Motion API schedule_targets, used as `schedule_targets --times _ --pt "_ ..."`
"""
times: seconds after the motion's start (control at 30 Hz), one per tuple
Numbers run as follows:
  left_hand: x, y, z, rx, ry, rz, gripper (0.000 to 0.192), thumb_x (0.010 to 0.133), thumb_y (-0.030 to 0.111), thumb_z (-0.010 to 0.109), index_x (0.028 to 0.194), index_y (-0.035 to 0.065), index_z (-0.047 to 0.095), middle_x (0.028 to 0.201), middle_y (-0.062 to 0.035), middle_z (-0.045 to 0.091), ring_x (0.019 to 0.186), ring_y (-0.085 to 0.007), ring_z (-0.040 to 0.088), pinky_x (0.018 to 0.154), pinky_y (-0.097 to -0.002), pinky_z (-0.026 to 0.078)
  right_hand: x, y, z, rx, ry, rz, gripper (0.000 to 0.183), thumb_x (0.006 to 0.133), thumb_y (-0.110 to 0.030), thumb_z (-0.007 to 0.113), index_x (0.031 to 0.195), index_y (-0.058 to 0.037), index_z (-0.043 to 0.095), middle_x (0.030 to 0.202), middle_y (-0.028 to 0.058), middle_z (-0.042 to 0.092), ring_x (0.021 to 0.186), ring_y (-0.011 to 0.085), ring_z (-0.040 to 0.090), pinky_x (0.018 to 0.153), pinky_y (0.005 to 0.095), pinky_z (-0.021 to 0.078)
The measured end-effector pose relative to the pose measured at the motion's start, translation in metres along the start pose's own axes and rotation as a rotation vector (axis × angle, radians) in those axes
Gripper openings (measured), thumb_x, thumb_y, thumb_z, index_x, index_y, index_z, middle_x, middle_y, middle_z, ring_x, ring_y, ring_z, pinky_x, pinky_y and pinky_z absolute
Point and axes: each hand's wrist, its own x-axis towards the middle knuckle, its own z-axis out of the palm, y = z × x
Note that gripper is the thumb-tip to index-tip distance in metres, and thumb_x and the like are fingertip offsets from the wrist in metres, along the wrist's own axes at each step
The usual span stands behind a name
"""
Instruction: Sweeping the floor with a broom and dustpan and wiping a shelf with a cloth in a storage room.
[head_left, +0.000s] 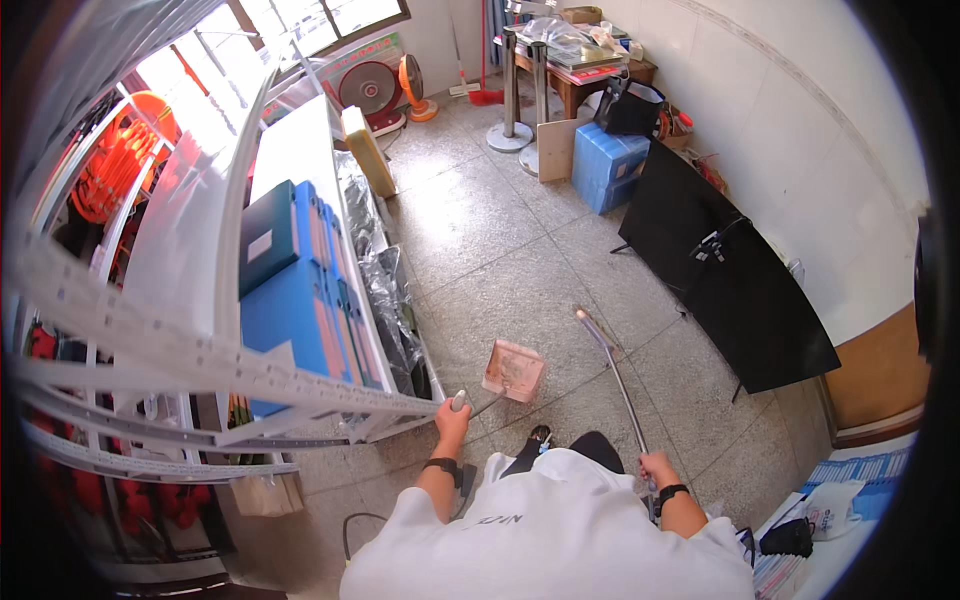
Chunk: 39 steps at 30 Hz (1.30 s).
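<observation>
My left hand is closed on the handle of a pink plastic dustpan, whose pan is low over or on the floor; which of the two I cannot tell. The pan looks soiled with dirt. On the right, my right hand grips the long metal handle of a broom. Its narrow head lies forward on the speckled floor tiles, to the right of the dustpan and apart from it. A black band is around each wrist.
White metal shelving with blue file boxes stands close on my left. A large black screen panel stands at the right. Ahead are blue packages, metal posts, a loaded table and fans. Papers and bags lie at lower right.
</observation>
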Motion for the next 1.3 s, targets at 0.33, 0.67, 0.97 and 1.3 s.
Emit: schedule_targets --times 0.33,0.67,0.97,1.3 --pt "0.101 0.098 0.095 0.125 0.164 -0.097 0.031 0.064 0.022 0.065 0.086 0.0011 0.062 0.075 -0.0191 0.062 0.071 -0.0331 0.06 0.067 -0.0397 0.047 0.13 -0.196 -0.044 0.047 -0.123 -0.128 0.017 0.076 -0.009 0.056 0.063 -0.0005 0.052 0.048 0.0069 0.047 0.037 0.0181 0.045 0.033 0.0333 0.0357" --pt "0.247 0.222 0.131 0.179 0.193 0.08 0.025 0.071 0.021 0.062 0.085 0.0011 0.059 0.072 -0.0165 0.06 0.065 -0.0286 0.058 0.062 -0.038 0.044 0.205 -0.453 -0.058 -0.335 -0.087 -0.363 0.024 0.079 -0.019 0.052 0.086 0.0022 0.059 0.052 0.0099 0.054 0.039 0.0214 0.051 0.038 0.035 0.0404" --pt "0.387 0.268 0.178 0.146 0.203 0.094 0.027 0.077 0.022 0.063 0.092 0.0002 0.059 0.078 -0.0177 0.062 0.071 -0.0307 0.061 0.066 -0.0369 0.046 0.24 -0.635 -0.044 -0.534 0.034 -0.437 0.036 0.077 -0.015 0.051 0.11 -0.0001 0.056 0.067 0.016 0.06 0.046 0.0263 0.056 0.042 0.0363 0.0437" --pt "0.55 0.322 0.232 0.222 0.041 -0.088 0.031 0.074 0.023 0.065 0.094 -0.0002 0.06 0.082 -0.0218 0.062 0.077 -0.0383 0.06 0.069 -0.0407 0.046 0.313 -0.803 -0.005 -0.686 -0.025 -0.46 0.026 0.079 -0.014 0.057 0.103 -0.0053 0.06 0.053 0.0075 0.052 0.039 0.0171 0.049 0.036 0.033 0.0367"
